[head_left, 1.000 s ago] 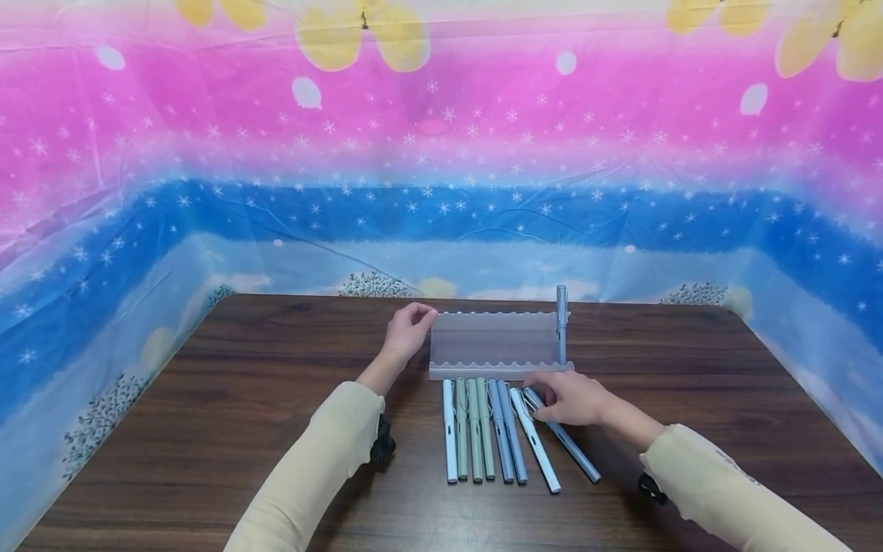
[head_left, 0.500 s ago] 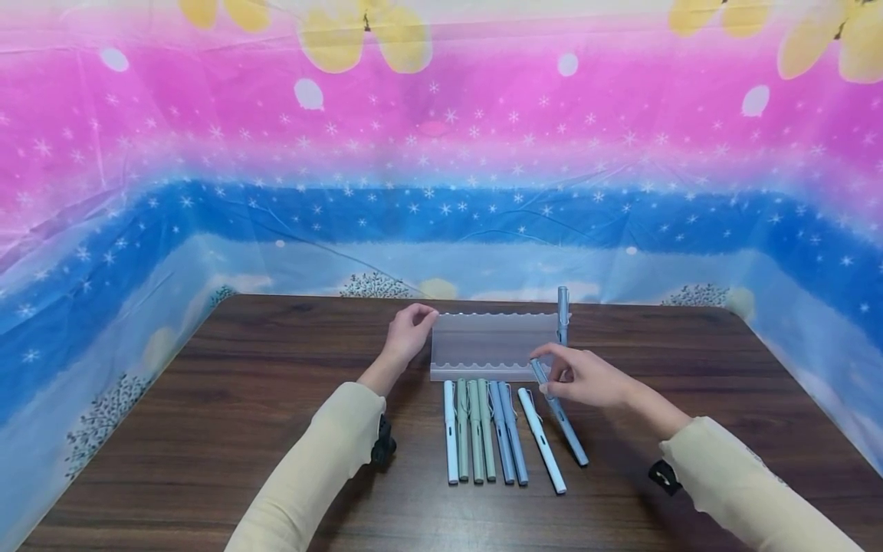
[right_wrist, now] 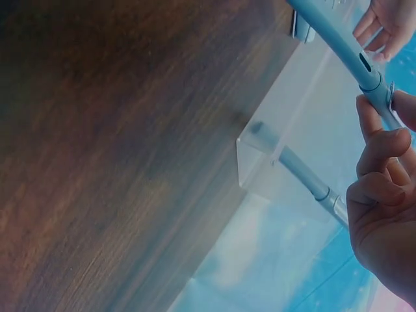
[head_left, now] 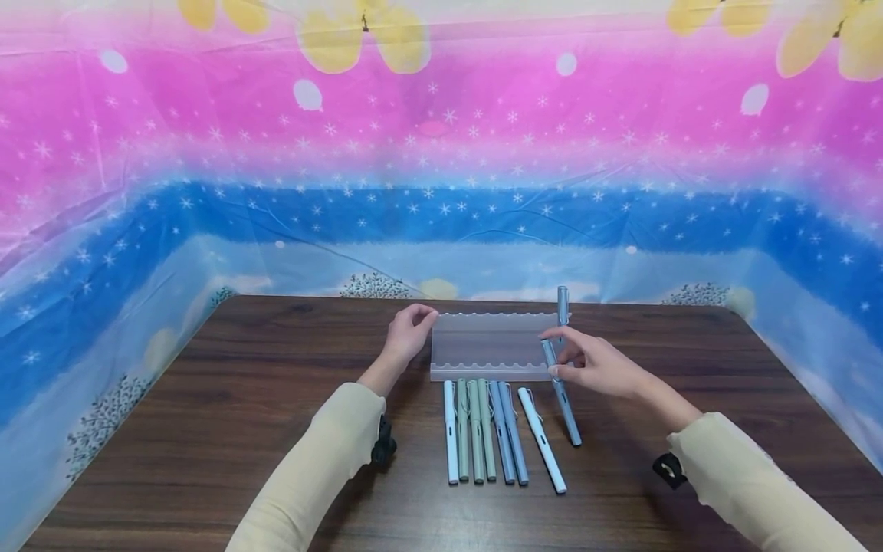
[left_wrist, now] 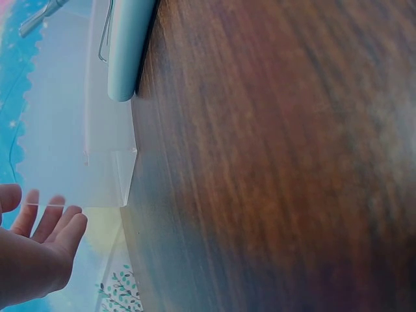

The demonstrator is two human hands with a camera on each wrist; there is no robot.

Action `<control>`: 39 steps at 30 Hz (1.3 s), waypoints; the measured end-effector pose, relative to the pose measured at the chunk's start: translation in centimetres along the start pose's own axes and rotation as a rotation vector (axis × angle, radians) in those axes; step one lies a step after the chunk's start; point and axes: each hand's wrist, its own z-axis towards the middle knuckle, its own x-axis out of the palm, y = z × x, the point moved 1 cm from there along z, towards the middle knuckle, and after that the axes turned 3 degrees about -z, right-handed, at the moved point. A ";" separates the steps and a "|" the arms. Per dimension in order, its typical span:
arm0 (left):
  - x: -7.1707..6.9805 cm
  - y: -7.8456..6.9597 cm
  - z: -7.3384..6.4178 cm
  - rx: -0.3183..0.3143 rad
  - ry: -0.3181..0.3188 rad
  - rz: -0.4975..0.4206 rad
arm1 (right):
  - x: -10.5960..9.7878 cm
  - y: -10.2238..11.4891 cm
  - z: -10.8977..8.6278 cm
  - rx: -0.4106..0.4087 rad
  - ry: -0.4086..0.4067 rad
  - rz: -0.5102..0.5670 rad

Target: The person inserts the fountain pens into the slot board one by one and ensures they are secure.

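A clear pen display rack (head_left: pixel 493 337) with scalloped edges stands on the table. My left hand (head_left: pixel 408 336) holds its upper left corner; in the left wrist view the fingers (left_wrist: pixel 68 234) lie at the rack's side edge. Between thumb and fingertips, my right hand (head_left: pixel 596 366) pinches a blue-grey fountain pen (head_left: pixel 566 414) near its cap end. That pen is tilted and raised off the table, in front of the rack's right end. Behind it, another capped pen (head_left: pixel 562 304) leans in the rack's rightmost slot, partly hidden by my right hand.
In front of the rack lies a row of capped pens: a pale blue one (head_left: pixel 451 433), several green ones (head_left: pixel 476 433) and two blue ones (head_left: pixel 509 437). A light blue pen (head_left: pixel 543 443) lies slanted at the right. A patterned cloth (head_left: pixel 441 215) surrounds the table.
My right hand has lifted the blue-grey pen off the table and brought it up towards the rack's right end, turning it more upright. The left hand has stayed at the rack's corner.
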 end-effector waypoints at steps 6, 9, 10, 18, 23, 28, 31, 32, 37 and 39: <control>0.1 0.1 0.1 0.006 -0.007 0.014 | -0.5 -0.4 0.2 0.000 -0.061 0.030; 0.1 0.1 0.2 0.005 -0.005 0.008 | -0.8 -0.8 0.2 0.003 -0.099 0.023; 0.1 0.2 0.2 0.010 -0.006 0.005 | -0.8 -0.8 0.2 0.003 -0.115 0.011; 0.0 0.3 0.1 0.048 -0.022 -0.011 | -1.5 -1.7 0.6 0.017 -0.235 -0.052; 0.1 0.1 0.2 0.020 -0.022 0.010 | -1.8 -2.2 1.0 0.036 -0.278 -0.068; 0.1 0.0 0.2 0.013 -0.017 0.008 | -2.3 -2.4 1.3 0.041 -0.312 -0.066; 0.1 0.0 0.1 0.007 -0.014 -0.002 | -2.6 -2.2 1.5 0.025 -0.332 -0.045; 0.1 0.0 0.1 0.007 -0.015 -0.003 | -2.7 -2.1 1.6 0.016 -0.339 -0.044; 0.1 -0.1 0.1 0.006 -0.021 -0.003 | -2.9 -2.0 2.0 -0.026 -0.389 -0.064; 0.1 -0.1 0.1 0.010 -0.024 0.001 | -2.9 -1.9 2.2 -0.032 -0.402 -0.082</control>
